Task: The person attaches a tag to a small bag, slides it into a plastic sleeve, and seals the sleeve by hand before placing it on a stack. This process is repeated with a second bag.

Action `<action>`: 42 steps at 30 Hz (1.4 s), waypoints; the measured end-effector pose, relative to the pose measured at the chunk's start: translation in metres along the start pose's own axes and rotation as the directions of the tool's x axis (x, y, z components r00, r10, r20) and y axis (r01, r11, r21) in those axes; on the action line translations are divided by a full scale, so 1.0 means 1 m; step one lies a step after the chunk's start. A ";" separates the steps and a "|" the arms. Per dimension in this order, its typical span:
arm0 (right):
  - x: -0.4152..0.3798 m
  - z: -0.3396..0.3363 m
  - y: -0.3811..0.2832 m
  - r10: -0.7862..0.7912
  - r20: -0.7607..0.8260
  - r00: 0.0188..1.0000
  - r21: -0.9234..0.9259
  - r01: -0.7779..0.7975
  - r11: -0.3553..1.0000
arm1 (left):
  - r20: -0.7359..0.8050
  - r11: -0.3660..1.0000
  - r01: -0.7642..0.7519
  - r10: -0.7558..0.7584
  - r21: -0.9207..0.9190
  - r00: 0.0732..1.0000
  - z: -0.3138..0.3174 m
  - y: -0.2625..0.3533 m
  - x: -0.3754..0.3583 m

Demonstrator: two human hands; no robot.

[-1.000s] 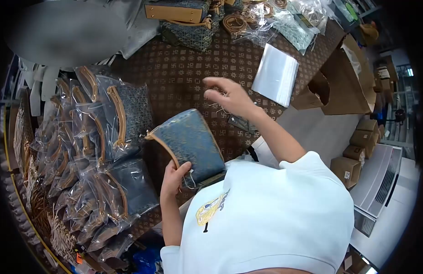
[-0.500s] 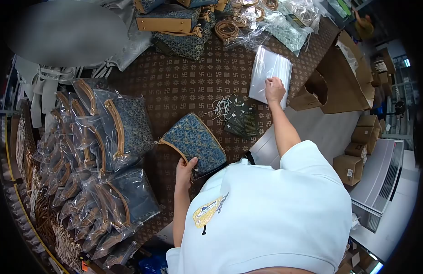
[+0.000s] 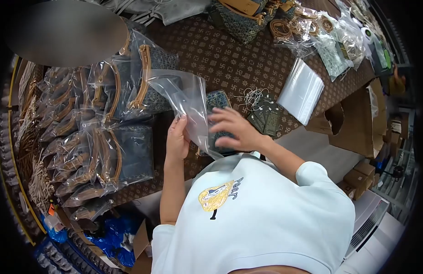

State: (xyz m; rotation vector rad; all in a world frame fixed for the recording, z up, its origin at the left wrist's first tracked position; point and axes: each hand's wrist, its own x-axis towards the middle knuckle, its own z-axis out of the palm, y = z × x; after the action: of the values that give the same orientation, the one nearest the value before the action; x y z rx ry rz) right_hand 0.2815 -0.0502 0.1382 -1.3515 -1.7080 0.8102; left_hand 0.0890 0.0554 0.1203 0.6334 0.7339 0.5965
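Observation:
A clear plastic bag is pinched between the thumb and fingers of my left hand, held up over the table. My right hand is just to the right of the bag, fingers spread and slightly blurred, holding nothing. Partly hidden behind the bag and my right hand, a blue patterned pouch lies on the brown patterned tablecloth. Beyond my right hand are dark printed tags and a tangle of white strings. A stack of flat clear plastic bags rests further right.
Plastic-wrapped bags with tan handles are piled along the left side. Blue patterned bags and coiled tan straps lie at the back. A cardboard box stands off the table's right edge; blue plastic lies below at lower left.
My right hand has left the stack of clear bags and come back to the middle. My left hand has let go of the pouch and now holds a clear bag. The view has shifted.

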 end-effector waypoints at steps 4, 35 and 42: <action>-0.066 0.006 0.055 0.341 -0.358 0.869 -0.638 -0.495 0.590 | -0.047 0.976 -0.004 -0.006 -0.217 0.999 -0.047 -0.023 -0.018; -0.112 -0.127 0.123 0.353 -0.417 0.837 -0.372 -0.512 0.774 | -0.275 0.996 0.005 -0.029 -0.087 0.961 0.084 -0.148 0.022; -0.060 -0.089 0.060 0.470 0.327 0.820 0.788 -0.511 0.343 | -0.132 0.984 -0.159 0.168 0.081 0.977 0.152 -0.114 -0.009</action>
State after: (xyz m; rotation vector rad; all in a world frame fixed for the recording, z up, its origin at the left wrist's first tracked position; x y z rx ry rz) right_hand 0.3940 -0.0943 0.1183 -1.0706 -0.5978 1.7637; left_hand 0.2290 -0.0733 0.1316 0.7270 0.8400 0.7750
